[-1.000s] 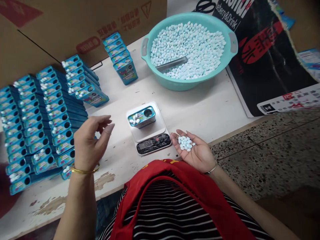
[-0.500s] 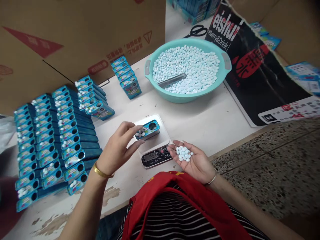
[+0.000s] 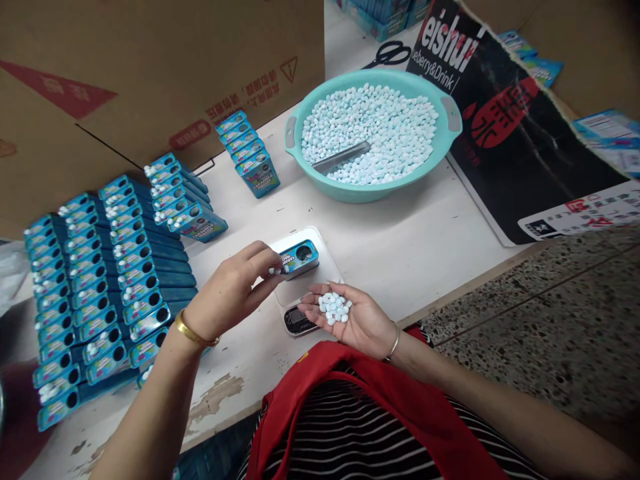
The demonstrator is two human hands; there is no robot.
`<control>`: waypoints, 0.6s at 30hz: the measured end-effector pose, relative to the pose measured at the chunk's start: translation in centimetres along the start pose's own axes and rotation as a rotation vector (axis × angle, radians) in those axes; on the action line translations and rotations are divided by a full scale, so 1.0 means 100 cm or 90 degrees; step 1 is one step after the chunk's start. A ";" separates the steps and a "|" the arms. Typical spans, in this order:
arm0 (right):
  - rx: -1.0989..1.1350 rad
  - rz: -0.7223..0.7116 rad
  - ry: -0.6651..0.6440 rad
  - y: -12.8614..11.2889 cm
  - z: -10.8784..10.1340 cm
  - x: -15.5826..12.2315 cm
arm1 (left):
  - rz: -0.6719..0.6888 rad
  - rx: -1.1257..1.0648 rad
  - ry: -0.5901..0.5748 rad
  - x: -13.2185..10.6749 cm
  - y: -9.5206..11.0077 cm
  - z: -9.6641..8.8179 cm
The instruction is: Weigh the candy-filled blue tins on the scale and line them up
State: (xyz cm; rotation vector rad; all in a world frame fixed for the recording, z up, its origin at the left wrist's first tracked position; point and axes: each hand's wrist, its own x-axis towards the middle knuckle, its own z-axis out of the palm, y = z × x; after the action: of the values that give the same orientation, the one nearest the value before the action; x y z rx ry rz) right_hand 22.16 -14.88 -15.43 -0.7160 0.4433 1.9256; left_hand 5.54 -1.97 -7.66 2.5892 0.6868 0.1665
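A blue tin (image 3: 299, 259) with a round hole in its top lies on the white kitchen scale (image 3: 327, 267). My left hand (image 3: 240, 287) is at the tin's left end, thumb and fingers closed round a few small white candies (image 3: 274, 271). Palm up, my right hand (image 3: 360, 320) holds a small heap of pale blue-white candies (image 3: 335, 308) in its hollow, fingers stretched out. Its fingertips are over the scale's dark display panel (image 3: 297, 323) and hide part of it.
Behind the scale stands a turquoise basin (image 3: 370, 193) full of candies, with a metal scoop (image 3: 343, 157) in it. Rows of blue tins (image 3: 143, 267) fill the left; several more (image 3: 257, 175) stand near the cardboard box (image 3: 165, 60). Scissors (image 3: 393, 53) lie behind the basin.
The candies lying on the tin's top are gone from it, and my left fingers now pinch some at its edge. My right hand has moved left with its heap, partly covering the display.
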 end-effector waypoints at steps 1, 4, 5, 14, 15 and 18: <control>0.000 0.006 -0.011 0.002 0.002 0.002 | -0.001 -0.018 0.011 -0.001 -0.001 -0.001; -0.005 0.013 -0.044 0.006 0.006 0.007 | -0.001 -0.058 0.053 -0.002 0.005 -0.001; -0.004 0.015 -0.053 0.007 0.007 0.007 | 0.006 -0.069 0.059 -0.002 0.010 0.001; 0.022 0.001 -0.033 -0.006 -0.005 -0.012 | 0.047 -0.063 0.179 -0.006 0.046 0.007; 0.013 -0.018 -0.004 -0.010 -0.011 -0.017 | 0.005 -0.061 0.260 -0.009 0.043 0.003; 0.006 -0.091 0.070 -0.026 -0.028 -0.028 | -0.142 -0.079 0.448 -0.022 0.031 -0.007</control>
State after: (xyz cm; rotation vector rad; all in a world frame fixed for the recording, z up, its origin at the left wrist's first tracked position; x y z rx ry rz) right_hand 26.20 -17.31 -15.69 -0.8285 0.4556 1.7555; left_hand 4.82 -5.15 -5.67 2.2859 1.1494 1.0387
